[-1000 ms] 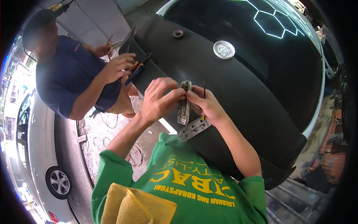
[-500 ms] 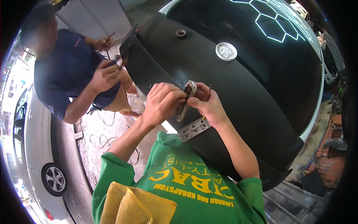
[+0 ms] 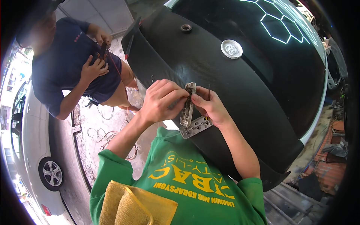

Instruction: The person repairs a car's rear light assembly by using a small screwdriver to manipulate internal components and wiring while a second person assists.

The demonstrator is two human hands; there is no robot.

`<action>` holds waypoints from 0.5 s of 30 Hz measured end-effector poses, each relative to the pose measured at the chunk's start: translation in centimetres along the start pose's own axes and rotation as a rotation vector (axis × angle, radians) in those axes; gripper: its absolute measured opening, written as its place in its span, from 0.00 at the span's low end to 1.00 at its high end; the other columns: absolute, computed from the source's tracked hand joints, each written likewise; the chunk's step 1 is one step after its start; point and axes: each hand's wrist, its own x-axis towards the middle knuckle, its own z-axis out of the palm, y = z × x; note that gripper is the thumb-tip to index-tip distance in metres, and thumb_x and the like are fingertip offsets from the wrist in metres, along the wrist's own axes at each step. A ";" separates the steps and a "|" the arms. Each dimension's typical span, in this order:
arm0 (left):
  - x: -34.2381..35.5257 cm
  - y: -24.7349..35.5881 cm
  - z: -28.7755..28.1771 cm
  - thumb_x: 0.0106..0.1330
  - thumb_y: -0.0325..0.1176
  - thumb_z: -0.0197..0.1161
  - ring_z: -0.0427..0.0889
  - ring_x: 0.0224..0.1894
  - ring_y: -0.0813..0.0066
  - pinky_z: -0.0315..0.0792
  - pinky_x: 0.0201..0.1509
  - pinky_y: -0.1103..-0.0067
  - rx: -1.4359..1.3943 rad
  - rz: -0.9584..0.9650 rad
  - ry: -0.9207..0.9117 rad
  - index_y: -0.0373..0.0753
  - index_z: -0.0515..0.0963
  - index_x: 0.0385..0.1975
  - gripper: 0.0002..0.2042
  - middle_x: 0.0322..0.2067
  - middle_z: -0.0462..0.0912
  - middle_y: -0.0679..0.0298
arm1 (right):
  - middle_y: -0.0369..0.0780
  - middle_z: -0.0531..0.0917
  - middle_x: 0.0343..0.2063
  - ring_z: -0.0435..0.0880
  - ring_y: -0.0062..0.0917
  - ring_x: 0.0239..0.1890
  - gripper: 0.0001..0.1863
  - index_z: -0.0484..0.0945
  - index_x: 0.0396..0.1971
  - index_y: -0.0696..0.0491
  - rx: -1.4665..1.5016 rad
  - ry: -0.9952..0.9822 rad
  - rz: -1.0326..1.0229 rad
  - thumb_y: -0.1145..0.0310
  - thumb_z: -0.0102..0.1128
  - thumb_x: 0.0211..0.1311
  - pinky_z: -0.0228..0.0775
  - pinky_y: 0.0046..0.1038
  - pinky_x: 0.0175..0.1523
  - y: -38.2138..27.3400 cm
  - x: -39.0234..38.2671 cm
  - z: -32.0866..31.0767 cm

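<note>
Between my hands is a long, narrow clear-and-whitish plastic piece point(image 3: 186, 116) with dark grime along its inside, held nearly upright over the black car panel. My left hand point(image 3: 163, 99) is closed, its fingertips pressed on the piece's left side. My right hand point(image 3: 211, 107) grips the right side with thumb and fingers. A thin dark rod point(image 3: 209, 90) stands up by my right fingers; what it belongs to is hidden. Just below the hands, a grey plastic plate point(image 3: 195, 128) with several cutouts lies on the panel's near edge, partly covered by the held piece.
On the black textured car panel point(image 3: 232, 93) lie a roll of tape point(image 3: 186, 27) and a round white embossed disc point(image 3: 231, 49). A co-worker in a dark blue shirt point(image 3: 62, 56) stands at the left, holding a dark object with a reddish cord. Behind is a white car point(image 3: 35, 138); cables point(image 3: 103, 137) coil on the floor.
The held piece has turned more upright and now overlaps the grey plate. The co-worker's hands have drawn together around the dark object.
</note>
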 end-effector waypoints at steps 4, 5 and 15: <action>0.6 -0.1 -0.7 0.45 0.23 0.74 0.83 0.33 0.67 0.74 0.35 0.73 0.010 0.021 -0.080 0.42 0.84 0.35 0.15 0.31 0.82 0.66 | 0.31 0.85 0.32 0.73 0.06 0.26 0.23 0.80 0.54 0.59 -0.053 0.018 0.031 0.61 0.73 0.66 0.58 0.13 0.28 -0.5 -0.1 0.0; 0.9 0.0 -0.9 0.45 0.23 0.73 0.82 0.33 0.67 0.74 0.35 0.73 0.015 0.018 -0.105 0.42 0.84 0.35 0.15 0.30 0.81 0.66 | 0.33 0.86 0.34 0.76 0.08 0.28 0.23 0.79 0.54 0.60 -0.065 0.026 0.028 0.62 0.73 0.66 0.63 0.14 0.31 -0.6 -0.1 0.1; 0.0 -0.1 -1.5 0.47 0.22 0.72 0.81 0.28 0.66 0.74 0.29 0.72 -0.051 -0.048 -0.133 0.39 0.81 0.34 0.13 0.29 0.79 0.64 | 0.37 0.88 0.41 0.84 0.16 0.45 0.20 0.82 0.53 0.61 -0.139 0.001 -0.018 0.67 0.73 0.65 0.74 0.21 0.53 -1.1 -0.1 -0.6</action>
